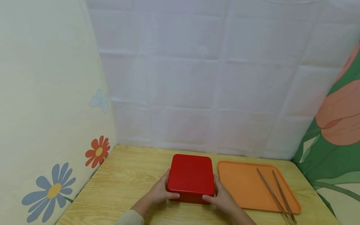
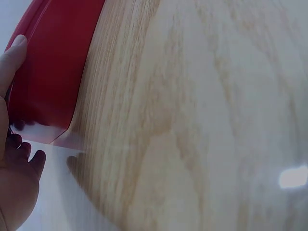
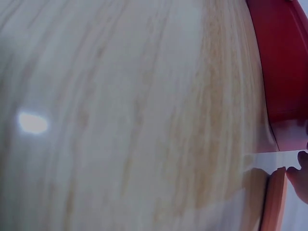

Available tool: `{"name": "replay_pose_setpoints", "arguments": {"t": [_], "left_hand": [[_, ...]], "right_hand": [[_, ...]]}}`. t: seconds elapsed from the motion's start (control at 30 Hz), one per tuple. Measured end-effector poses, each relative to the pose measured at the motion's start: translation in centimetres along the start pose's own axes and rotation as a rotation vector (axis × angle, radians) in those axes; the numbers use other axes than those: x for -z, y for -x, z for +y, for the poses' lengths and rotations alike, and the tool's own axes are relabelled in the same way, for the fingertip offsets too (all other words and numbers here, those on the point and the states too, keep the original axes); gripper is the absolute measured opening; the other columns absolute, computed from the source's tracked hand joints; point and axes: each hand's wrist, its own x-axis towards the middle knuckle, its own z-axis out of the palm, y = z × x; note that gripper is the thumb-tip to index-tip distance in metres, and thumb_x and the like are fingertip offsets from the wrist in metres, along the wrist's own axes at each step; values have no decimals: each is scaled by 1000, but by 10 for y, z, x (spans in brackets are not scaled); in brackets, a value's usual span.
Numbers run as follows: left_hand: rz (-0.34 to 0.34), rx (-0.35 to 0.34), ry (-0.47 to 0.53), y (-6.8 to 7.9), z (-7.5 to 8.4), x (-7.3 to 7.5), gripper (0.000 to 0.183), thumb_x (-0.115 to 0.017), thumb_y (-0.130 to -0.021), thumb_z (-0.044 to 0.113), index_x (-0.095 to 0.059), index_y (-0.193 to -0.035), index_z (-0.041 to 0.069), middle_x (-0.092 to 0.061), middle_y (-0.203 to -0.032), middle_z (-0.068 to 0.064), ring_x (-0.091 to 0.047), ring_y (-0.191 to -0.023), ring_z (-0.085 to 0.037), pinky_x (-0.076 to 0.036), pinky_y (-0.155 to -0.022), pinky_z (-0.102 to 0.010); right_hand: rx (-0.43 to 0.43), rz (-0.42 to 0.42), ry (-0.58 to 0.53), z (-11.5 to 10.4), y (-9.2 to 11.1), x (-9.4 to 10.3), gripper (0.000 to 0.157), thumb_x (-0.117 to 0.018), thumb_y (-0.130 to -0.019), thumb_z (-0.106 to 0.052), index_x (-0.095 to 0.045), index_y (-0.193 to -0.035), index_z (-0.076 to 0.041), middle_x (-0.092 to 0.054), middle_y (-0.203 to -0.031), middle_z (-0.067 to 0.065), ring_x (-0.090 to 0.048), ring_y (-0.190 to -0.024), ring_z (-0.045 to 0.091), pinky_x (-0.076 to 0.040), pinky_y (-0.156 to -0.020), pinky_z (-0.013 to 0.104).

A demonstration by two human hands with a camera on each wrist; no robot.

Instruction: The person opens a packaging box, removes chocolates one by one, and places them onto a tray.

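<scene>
A red square box (image 1: 192, 175) with a rounded lid sits on the wooden table, its lid in place. My left hand (image 1: 161, 191) holds it at the left side, with the thumb across the front left corner. On the opposite side my right hand (image 1: 223, 197) grips it, thumb on the front near the right corner. In the left wrist view, the left thumb (image 2: 17, 48) lies at the lid's edge and the other fingers reach around the side. The right wrist view shows part of the right hand (image 3: 301, 180) beside the box, mostly cut off.
To the right of the box lies an orange tray (image 1: 239, 187), close by the right hand. Metal tongs (image 1: 269, 187) rest on it, their joined end sticking out past the front edge. A white cloth (image 1: 180, 93) hangs behind the wooden table (image 1: 126, 175), with flower-patterned sheets at both sides.
</scene>
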Motion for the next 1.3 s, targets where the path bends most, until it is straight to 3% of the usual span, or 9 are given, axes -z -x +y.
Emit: {"name": "replay_pose_setpoints", "arguments": {"t": [0.33, 0.6, 0.77, 1.0, 1.3], "left_hand": [[1, -5, 14, 0, 2, 1, 119, -88, -71, 36, -14, -157, 2, -25, -160, -22, -26, -145, -44, -20, -114, -67], [15, 3, 27, -1, 9, 3, 119, -87, -71, 37, -12, -157, 4, -23, -161, -21, -24, -146, -44, -19, -114, -66], [34, 12, 34, -1, 17, 6, 119, -86, -72, 40, -11, -158, 7, -22, -162, -17, -23, -147, -43, -20, -113, -68], [65, -12, 46, 0, 27, 9, 116, -85, -74, 38, -11, -158, 8, -21, -163, -16, -22, -148, -42, -20, -114, -67], [102, -50, -8, 1, 35, 12, 114, -85, -74, 34, -13, -158, 9, -24, -162, -16, -25, -147, -42, -22, -113, -68]], "right_hand": [[24, 3, -30, 0, 1, 1, 112, -81, -76, -47, -18, -157, -4, -31, -158, 20, -30, -144, 44, -28, -110, 67], [29, 29, -59, -8, 1, 7, 111, -83, -76, -42, -17, -157, -3, -49, -146, 21, -39, -139, 40, -30, -109, 65], [37, 47, -31, -13, 1, 11, 108, -81, -78, -44, -18, -157, -7, -42, -151, 21, -39, -139, 42, -33, -106, 67], [46, 63, -57, -19, 0, 15, 105, -78, -81, -44, -17, -157, -6, -31, -158, 21, -32, -142, 45, -28, -107, 70], [107, 82, -49, -26, 1, 21, 103, -74, -85, -42, -11, -158, -6, -21, -161, 19, -27, -144, 45, -29, -108, 68]]}}
